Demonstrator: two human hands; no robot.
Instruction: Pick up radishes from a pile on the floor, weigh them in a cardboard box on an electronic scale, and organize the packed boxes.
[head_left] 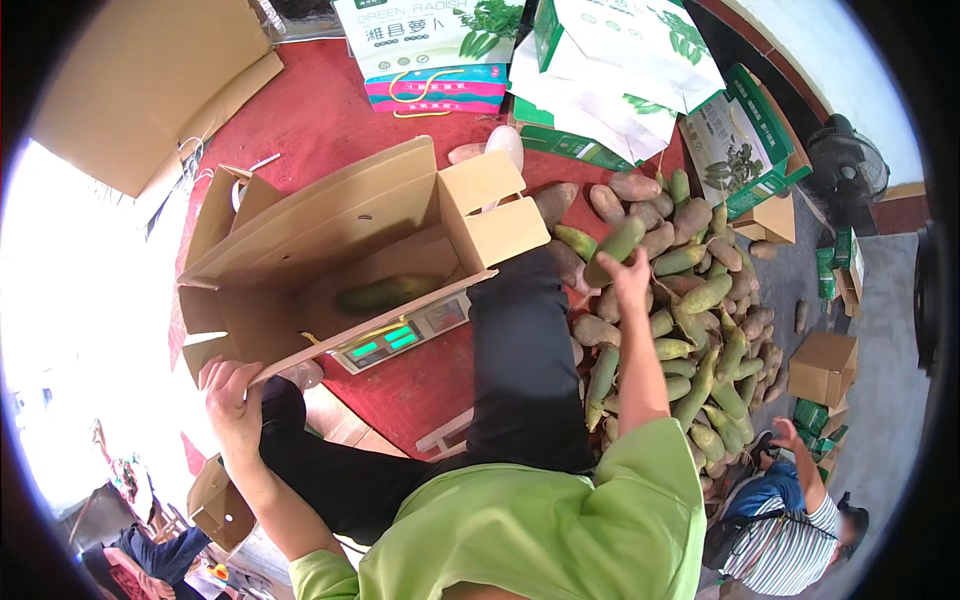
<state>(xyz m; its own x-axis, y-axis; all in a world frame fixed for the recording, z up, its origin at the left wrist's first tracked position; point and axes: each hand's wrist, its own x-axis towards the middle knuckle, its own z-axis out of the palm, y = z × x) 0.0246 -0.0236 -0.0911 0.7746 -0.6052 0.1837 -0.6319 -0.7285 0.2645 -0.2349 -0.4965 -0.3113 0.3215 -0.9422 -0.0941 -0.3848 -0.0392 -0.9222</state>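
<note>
At the right, my right hand (pixel 630 278) is closed round a thick green radish (pixel 617 245), lifted over a large heap of radishes (pixel 690 300). My left hand (pixel 228 388) grips the near left rim of an open cardboard box (pixel 310 235), fingers closed on its edge. Inside the box, on the bottom, lies one green radish (pixel 385 293). The box rests on a weighing scale (pixel 385 347), whose lit green display faces me. The box's flaps stand folded outward.
White and green printed cartons (pixel 610 70) stand at the back, beside a pink and blue gift bag (pixel 435 90). A black fan (pixel 845 160) is at the far right. Another person in a striped shirt (pixel 785 550) is at the lower right. Red cloth (pixel 290 120) lies underneath.
</note>
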